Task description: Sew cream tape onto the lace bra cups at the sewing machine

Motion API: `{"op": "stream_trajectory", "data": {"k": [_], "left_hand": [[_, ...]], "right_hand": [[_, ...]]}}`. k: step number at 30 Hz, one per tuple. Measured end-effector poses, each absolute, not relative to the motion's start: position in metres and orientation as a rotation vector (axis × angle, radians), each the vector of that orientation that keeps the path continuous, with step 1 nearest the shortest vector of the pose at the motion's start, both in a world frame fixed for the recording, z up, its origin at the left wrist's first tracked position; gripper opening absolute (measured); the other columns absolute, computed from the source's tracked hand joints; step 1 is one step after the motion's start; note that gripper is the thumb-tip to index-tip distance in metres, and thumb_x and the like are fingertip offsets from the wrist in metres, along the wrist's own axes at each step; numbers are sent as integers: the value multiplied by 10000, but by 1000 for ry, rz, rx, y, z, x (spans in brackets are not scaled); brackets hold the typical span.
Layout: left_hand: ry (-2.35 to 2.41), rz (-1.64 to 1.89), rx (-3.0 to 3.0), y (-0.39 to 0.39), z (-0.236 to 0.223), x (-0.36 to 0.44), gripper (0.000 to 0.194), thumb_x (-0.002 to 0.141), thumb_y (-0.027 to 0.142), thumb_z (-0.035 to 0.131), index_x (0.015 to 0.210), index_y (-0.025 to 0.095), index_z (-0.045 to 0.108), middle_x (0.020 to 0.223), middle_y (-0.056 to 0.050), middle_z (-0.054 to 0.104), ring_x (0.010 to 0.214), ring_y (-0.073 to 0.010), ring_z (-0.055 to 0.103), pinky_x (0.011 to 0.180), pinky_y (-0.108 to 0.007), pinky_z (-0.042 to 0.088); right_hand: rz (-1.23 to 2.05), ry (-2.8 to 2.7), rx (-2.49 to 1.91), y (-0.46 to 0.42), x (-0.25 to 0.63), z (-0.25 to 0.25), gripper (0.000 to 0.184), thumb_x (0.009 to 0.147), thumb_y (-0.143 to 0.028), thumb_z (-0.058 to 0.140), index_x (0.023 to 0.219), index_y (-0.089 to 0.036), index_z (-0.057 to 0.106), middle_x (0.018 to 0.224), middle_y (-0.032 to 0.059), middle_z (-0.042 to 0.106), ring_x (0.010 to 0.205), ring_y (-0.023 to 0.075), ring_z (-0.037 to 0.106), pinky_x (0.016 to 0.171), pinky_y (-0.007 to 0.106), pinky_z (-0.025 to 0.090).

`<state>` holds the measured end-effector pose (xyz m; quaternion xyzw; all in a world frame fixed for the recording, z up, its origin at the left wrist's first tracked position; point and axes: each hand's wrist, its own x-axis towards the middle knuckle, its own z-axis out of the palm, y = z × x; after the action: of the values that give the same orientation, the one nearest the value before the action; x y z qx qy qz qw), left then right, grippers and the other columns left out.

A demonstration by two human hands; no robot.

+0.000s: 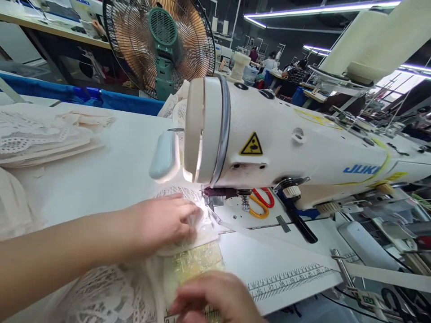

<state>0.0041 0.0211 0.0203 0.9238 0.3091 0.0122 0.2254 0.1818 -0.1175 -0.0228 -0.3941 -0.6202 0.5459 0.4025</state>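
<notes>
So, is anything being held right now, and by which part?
The left hand lies on the lace cloth, on the part beside the sewing machine; whether it grips cannot be told. The right hand is blurred, with nothing visibly held.

A fan is standing beyond the left fingers; far beyond them, rightward, strip lights are glowing and a person in stripes is sitting

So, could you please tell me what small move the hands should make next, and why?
Perhaps bring the right hand up to steady the white strip: the strip leads in from the right toward the sewing machine's needle area, where the left hand lies on the lace fabric, while the right hand is nearer the camera, apart from the strip.
</notes>
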Motion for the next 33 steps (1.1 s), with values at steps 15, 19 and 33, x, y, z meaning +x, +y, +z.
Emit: {"op": "stream_trajectory", "data": {"k": [15, 19, 33], "left_hand": [[405, 485, 2852, -28, -4, 7, 389, 860, 191, 445, 1238, 168, 533, 1085, -77, 668, 998, -260, 569, 1047, -471, 320], [358, 477, 2855, -13, -4, 6, 347, 844, 191, 456, 1172, 183, 568, 1034, -75, 662, 950, -253, 563, 1019, -474, 314], [120, 532, 2984, 39, 6, 6, 252, 844, 110, 476, 1040, 143, 631, 951, -129, 680, 844, -262, 583, 766, -411, 465]], "right_hand": [[56, -2618, -1281, -77, 240, -5, 356, 801, -56, 507, 1109, -197, 617, 915, 45, 614, 786, 183, 441, 657, 287, 334], [20, -2670, -1295, -75, 237, -3, 367, 755, -57, 541, 1094, -183, 608, 890, 41, 609, 806, 192, 457, 668, 301, 331], [308, -3104, -1759, -44, 204, 30, 738, 735, -112, 580, 1438, -150, 361, 728, 89, 674, 648, 217, 619, 473, 283, 311]]}}
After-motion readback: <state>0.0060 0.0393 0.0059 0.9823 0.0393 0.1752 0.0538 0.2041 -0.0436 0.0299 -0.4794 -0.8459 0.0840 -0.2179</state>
